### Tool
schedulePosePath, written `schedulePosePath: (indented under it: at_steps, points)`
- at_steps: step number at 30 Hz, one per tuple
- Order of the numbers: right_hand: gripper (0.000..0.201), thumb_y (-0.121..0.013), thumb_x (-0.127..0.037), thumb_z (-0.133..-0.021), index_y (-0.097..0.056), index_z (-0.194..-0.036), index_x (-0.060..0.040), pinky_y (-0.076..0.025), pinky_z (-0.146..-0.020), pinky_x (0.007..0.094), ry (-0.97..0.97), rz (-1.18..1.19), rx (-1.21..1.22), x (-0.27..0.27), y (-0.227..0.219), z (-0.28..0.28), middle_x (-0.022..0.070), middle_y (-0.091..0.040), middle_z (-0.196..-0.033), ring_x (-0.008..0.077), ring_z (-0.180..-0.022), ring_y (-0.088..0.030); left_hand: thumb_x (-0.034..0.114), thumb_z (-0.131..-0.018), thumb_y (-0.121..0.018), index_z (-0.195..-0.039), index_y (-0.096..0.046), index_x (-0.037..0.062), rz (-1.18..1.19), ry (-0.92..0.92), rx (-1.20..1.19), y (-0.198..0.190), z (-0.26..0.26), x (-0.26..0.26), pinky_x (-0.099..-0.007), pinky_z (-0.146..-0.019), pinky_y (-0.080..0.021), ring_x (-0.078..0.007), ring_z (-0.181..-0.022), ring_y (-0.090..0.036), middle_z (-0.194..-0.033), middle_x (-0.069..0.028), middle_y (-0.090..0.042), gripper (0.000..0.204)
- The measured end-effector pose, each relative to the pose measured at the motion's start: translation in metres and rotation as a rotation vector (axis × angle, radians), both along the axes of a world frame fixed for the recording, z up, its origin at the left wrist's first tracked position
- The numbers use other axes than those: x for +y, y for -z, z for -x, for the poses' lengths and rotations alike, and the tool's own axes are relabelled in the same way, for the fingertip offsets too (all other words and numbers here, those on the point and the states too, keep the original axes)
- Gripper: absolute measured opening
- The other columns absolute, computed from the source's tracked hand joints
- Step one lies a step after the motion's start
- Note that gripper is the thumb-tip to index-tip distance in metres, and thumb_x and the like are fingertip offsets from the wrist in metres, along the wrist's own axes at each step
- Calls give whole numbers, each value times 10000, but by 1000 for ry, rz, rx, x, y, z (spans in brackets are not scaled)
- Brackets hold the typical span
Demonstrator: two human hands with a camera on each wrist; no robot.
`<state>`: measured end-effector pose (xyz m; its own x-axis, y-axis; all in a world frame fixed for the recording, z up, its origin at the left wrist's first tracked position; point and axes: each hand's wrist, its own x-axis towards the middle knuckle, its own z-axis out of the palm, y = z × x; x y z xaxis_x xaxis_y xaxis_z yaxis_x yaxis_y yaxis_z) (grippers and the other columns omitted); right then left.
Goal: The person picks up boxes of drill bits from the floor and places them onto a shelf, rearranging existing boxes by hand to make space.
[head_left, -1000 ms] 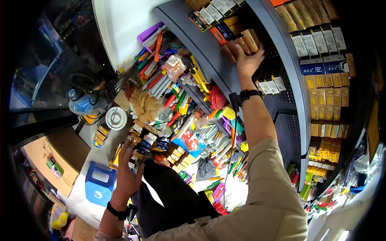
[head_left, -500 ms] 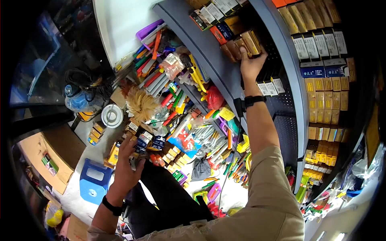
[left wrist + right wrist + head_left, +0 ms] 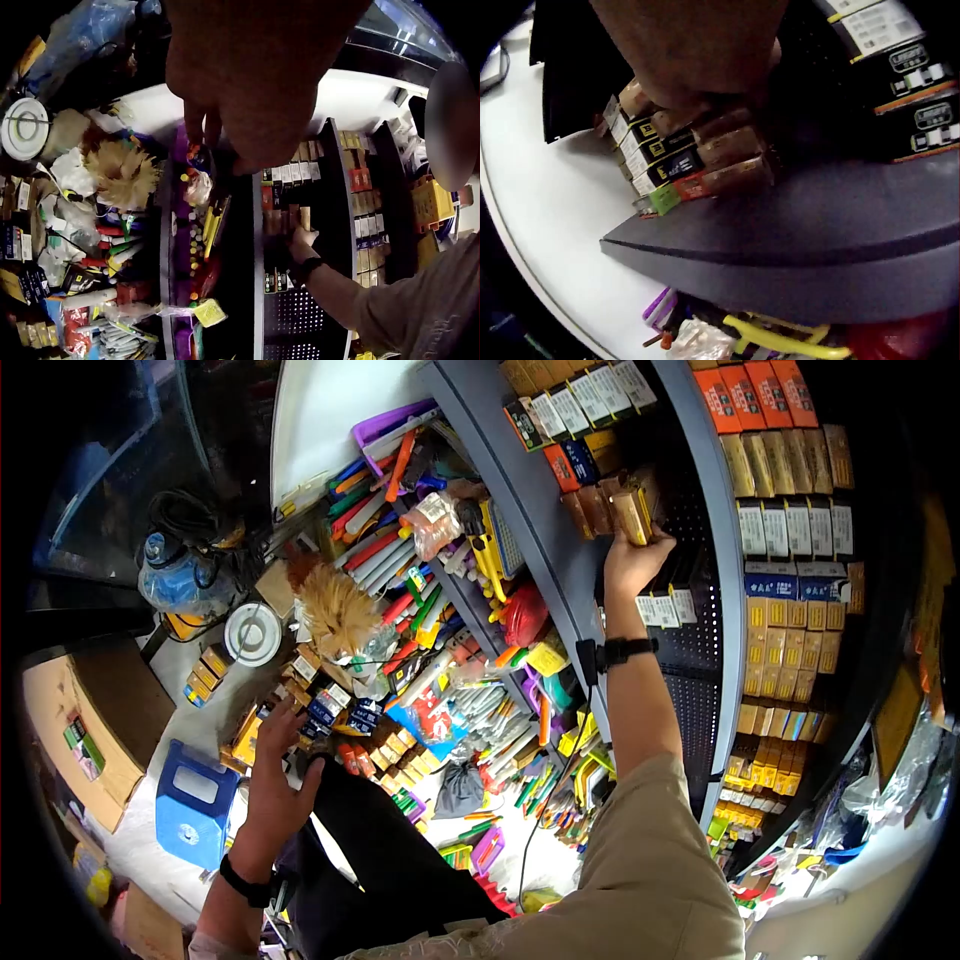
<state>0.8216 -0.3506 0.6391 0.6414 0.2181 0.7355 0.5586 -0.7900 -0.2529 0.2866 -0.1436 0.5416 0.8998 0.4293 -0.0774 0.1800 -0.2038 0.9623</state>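
In the head view my right hand (image 3: 638, 565) reaches into the grey shelf and grips a small brown cardboard box (image 3: 631, 517), thumb on its near side. More brown boxes (image 3: 590, 505) stand right beside it in the same row. The right wrist view has that hand mostly dark above brown boxes (image 3: 735, 146) on the shelf board; its fingertips are hidden there. Low on the left, my left hand (image 3: 275, 790) hangs in the air with fingers spread loosely and nothing in it. Below and beyond it are stacked small boxes (image 3: 325, 705).
Grey shelf panels (image 3: 530, 510) rise around my right arm. Boxes with white labels (image 3: 665, 608) sit just below that hand, and more boxed rows (image 3: 790, 585) fill the right bay. Markers and tools (image 3: 390, 560) crowd the floor side, with a blue stool (image 3: 195, 800) and an open carton (image 3: 85, 740) at left.
The head view has shifted, so shelf and floor things sit lower or further left. My right hand has drawn one brown box slightly out from its row; my left hand still hangs loose.
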Motion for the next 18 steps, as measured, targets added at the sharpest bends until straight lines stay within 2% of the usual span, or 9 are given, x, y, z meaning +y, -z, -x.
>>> schedulePosePath:
  at_steps: [3,4,5,7,10,12,14,17,18]
  points:
    - [803,-909,-469,-737,-483,-1191,39,-463,-1006,488,129,108,25,16,-14,1,263,-581,-1128,457,-1091,-585,-76,-877,-674,-1554,-285,50,54,16,19,-3,-2,2,-449,-1106,-469,-341,-1409,-476,-1616,-210,-317,791]
    - [920,-904,-551,-707,-457,-1253,39,-449,-1048,490,158,88,156,19,-19,-9,281,-558,-1216,459,-1168,-561,-76,-877,-674,-1554,-285,50,55,13,22,-5,-4,4,-449,-1106,-469,-341,-1409,-476,-1616,-210,-317,791]
    - [920,-904,-551,-707,-457,-1253,39,-449,-1048,490,158,92,160,21,-20,-13,281,-558,-1216,459,-1168,-561,-68,-879,-679,-1549,-294,45,10,19,22,-6,-6,5,-448,-1104,-469,-339,-1406,-478,-1609,-207,-330,782]
    - [928,-912,-524,-713,-455,-1276,56,-439,-1070,479,102,57,237,28,-27,-16,294,-538,-1286,454,-1234,-534,-60,-881,-684,-1545,-302,40,-30,29,22,-6,-10,7,-447,-1102,-468,-336,-1404,-480,-1602,-204,-342,772]
    - [952,-912,-454,-749,-409,-1352,84,-415,-1106,448,-52,-23,215,3,-4,-43,279,-518,-1319,394,-1264,-524,-58,-879,-691,-1549,-289,38,-87,-1,-3,-1,-19,6,-447,-1090,-475,-329,-1397,-491,-1593,-199,-363,787]
    - [932,-902,-416,-779,-391,-1379,83,-411,-1113,431,-139,-76,214,-5,2,-45,271,-506,-1330,369,-1275,-516,-67,-847,-721,-1447,-415,60,114,-104,-52,1,-26,2,-421,-1041,-507,-368,-1381,-486,-1534,-223,-412,685]
    - [773,-821,-281,-899,-339,-1415,31,-495,-1058,397,-254,-176,227,-13,11,-37,213,-475,-1361,294,-1274,-516,-67,-849,-720,-1447,-415,54,102,-85,-36,-1,-31,3,-417,-1038,-508,-362,-1375,-493,-1536,-222,-410,682]
    - [763,-772,-237,-940,-271,-1456,19,-490,-1082,409,-292,-355,196,-32,34,-26,229,-422,-1405,321,-1270,-517,-70,-849,-716,-1448,-414,42,98,-75,-47,-4,-43,6,-416,-1040,-505,-350,-1360,-512,-1540,-218,-406,680]
    - [798,-792,-211,-921,-251,-1465,9,-453,-1131,437,-306,-420,229,-30,32,-12,240,-374,-1449,338,-1323,-473,-71,-849,-714,-1450,-414,36,109,-79,-70,-5,-49,6,-419,-1044,-502,-345,-1351,-524,-1541,-216,-406,681]
